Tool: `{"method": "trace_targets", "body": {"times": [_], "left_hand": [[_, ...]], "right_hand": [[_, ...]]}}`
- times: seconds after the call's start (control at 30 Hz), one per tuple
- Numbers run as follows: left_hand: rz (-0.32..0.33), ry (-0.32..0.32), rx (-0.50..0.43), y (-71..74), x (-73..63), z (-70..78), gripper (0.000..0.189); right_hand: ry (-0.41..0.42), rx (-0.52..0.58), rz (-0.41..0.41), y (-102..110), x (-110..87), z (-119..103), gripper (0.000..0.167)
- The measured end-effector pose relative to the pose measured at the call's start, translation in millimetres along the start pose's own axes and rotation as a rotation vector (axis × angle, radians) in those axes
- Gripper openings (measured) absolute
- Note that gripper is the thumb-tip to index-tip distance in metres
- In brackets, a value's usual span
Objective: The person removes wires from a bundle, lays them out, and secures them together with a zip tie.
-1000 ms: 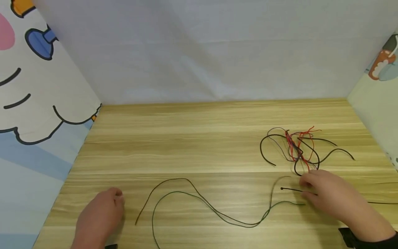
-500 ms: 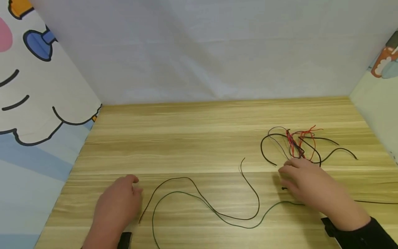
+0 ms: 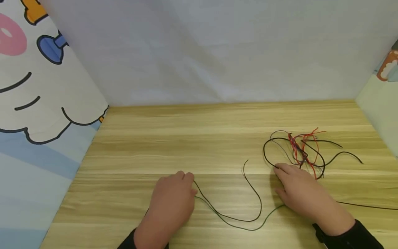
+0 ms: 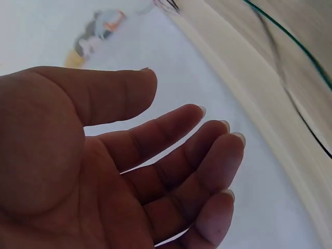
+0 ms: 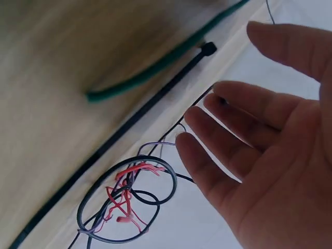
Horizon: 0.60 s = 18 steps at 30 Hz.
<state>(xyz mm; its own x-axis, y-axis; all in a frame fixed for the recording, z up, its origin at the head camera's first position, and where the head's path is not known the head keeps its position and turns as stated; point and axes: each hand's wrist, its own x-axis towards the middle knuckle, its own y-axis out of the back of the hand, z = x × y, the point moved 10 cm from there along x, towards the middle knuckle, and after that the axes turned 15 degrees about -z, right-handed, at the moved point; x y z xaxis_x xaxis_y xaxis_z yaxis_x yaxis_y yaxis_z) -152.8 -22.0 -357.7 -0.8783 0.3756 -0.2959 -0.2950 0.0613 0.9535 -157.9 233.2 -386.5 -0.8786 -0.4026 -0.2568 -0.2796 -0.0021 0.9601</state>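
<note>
Both bare hands are over the wood-grain table. My left hand [image 3: 174, 204] covers the left bends of a thin black wire [image 3: 260, 202] and a thin green wire [image 3: 251, 230]. Its fingers are loosely curved with nothing between them in the left wrist view. My right hand [image 3: 301, 193] reaches over the green wire's right end, its thumb apart from the relaxed fingers [image 5: 197, 155]. Beneath it runs a long black cable tie [image 5: 155, 101], its square head hidden in the head view but visible in the right wrist view. Neither hand grips anything.
A tangled bundle of red, purple and thick black wires [image 3: 303, 155] lies just beyond my right hand. A white cloth wall [image 3: 217, 62] stands along the table's back edge. Printed panels rise on both sides, the left one [image 3: 46, 114] with cartoon shapes.
My left hand has moved right, over the wires' left bends. The black wire's right end has shifted left, away from the green wire. My right hand has moved left.
</note>
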Motion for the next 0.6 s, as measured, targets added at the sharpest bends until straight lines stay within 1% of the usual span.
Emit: {"method": "trace_targets", "body": {"times": [0.07,0.1,0.17,0.23,0.33,0.43,0.5,0.53,0.6], "left_hand": [[-0.015,-0.055,0.039,4.1,4.3,22.2,0.026],[-0.023,-0.085,0.044,5.9,6.6,33.1,0.024],[-0.056,-0.140,0.033,7.2,13.5,54.2,0.023],[-0.099,-0.196,0.023,4.5,23.2,75.0,0.024],[-0.159,-0.271,-0.039,-4.3,42.1,102.0,0.026],[-0.191,-0.315,-0.123,-9.3,61.1,121.5,0.028],[-0.173,-0.328,-0.151,-5.7,71.6,131.4,0.028],[-0.150,-0.332,-0.135,-1.8,75.0,136.1,0.027],[-0.083,-0.343,-0.052,7.1,77.5,146.0,0.025]], "right_hand": [[0.003,0.000,0.037,5.2,-3.6,-3.1,0.057],[0.002,0.001,0.055,7.7,-5.4,-4.5,0.058],[0.003,0.005,0.087,11.6,-8.6,-7.3,0.058],[0.006,0.014,0.108,13.9,-11.7,-9.7,0.059],[0.018,0.020,0.130,16.0,-16.1,-12.9,0.059],[0.032,0.023,0.122,15.1,-17.1,-15.1,0.054],[0.034,0.016,0.120,13.6,-15.8,-15.4,0.049],[0.032,0.018,0.121,13.2,-15.0,-15.5,0.047],[0.023,0.016,0.134,13.1,-13.8,-15.6,0.038]]}}
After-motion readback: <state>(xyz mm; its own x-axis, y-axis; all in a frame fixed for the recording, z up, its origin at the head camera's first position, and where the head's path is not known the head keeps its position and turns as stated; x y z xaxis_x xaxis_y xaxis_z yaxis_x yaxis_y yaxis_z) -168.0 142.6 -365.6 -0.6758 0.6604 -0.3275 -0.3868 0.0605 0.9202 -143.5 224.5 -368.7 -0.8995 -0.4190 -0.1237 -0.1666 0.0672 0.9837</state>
